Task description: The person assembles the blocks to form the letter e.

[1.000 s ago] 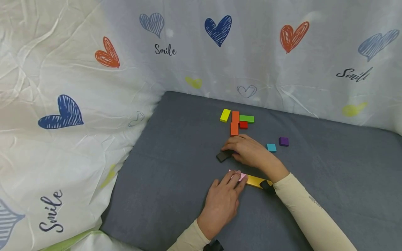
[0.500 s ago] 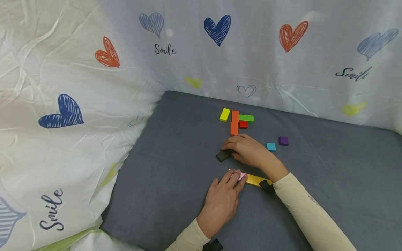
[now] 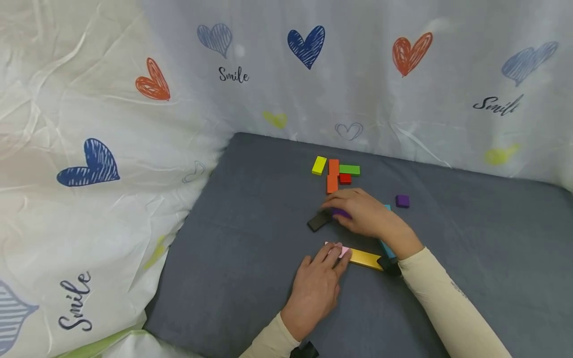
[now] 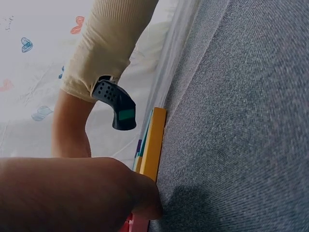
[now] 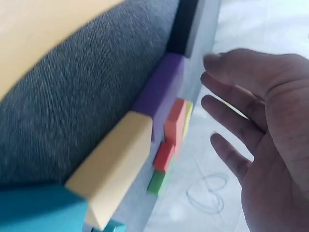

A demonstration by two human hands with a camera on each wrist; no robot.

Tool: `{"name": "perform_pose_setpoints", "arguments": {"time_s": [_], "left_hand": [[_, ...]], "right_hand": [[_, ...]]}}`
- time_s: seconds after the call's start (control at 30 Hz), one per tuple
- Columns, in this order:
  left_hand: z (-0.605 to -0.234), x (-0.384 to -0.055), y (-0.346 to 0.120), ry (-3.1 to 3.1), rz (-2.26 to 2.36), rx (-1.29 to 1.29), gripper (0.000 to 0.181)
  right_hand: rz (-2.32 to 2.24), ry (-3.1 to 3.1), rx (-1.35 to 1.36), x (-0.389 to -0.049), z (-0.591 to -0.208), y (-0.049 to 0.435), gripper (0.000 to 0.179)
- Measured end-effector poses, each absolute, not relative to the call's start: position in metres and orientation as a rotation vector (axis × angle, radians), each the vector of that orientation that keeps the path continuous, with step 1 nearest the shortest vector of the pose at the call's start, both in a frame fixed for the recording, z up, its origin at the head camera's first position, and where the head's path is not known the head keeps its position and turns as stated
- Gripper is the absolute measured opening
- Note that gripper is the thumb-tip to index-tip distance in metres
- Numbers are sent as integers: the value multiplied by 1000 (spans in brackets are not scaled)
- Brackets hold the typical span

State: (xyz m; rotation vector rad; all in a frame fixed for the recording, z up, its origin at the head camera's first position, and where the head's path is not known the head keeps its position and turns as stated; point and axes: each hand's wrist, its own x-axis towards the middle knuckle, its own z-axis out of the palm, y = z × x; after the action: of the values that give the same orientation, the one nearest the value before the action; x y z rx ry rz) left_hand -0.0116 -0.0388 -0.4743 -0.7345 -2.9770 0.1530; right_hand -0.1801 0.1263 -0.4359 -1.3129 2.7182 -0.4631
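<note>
My left hand (image 3: 313, 288) rests its extended fingers on a pink block (image 3: 344, 251), covering most of it. A long yellow-orange block (image 3: 364, 258) continues from the pink one to the right. Farther back, my right hand (image 3: 364, 214) hovers at a row of blocks, its fingers loosely bent and holding nothing in the right wrist view. That row runs from a dark block (image 3: 318, 222) through a purple block (image 5: 161, 87) and a cream block (image 5: 113, 164) to a teal block (image 5: 38, 208). From the head view, my right hand hides the cream block.
Behind the row lie a yellow block (image 3: 319, 165), two orange blocks (image 3: 332, 184), a green block (image 3: 350, 170) and a red block (image 3: 345, 179). A small purple block (image 3: 402, 201) sits to the right. White printed curtain (image 3: 268, 89) borders the grey cloth surface (image 3: 233, 238).
My right hand has shifted slightly to the right, off the dark block, and part of the purple block now shows beneath it. My left hand stays on the pink block.
</note>
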Motion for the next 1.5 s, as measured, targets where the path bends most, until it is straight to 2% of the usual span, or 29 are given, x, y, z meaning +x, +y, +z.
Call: {"name": "perform_pose_setpoints", "arguments": {"time_s": [0.3,1.03,1.5], "left_hand": [[-475,-11,-39,-2985,147,-711,76],[-475,-12,-38,-2996,137,-729,75],[-475,-13,-36,-3032,137,-721,74]], "right_hand": [[-484,2780,-1170,-187,-430,145,36],[-503,2854,-1058,-189,-429,175,38],[-496,2918,-1042,-157,-415,201,38]]}}
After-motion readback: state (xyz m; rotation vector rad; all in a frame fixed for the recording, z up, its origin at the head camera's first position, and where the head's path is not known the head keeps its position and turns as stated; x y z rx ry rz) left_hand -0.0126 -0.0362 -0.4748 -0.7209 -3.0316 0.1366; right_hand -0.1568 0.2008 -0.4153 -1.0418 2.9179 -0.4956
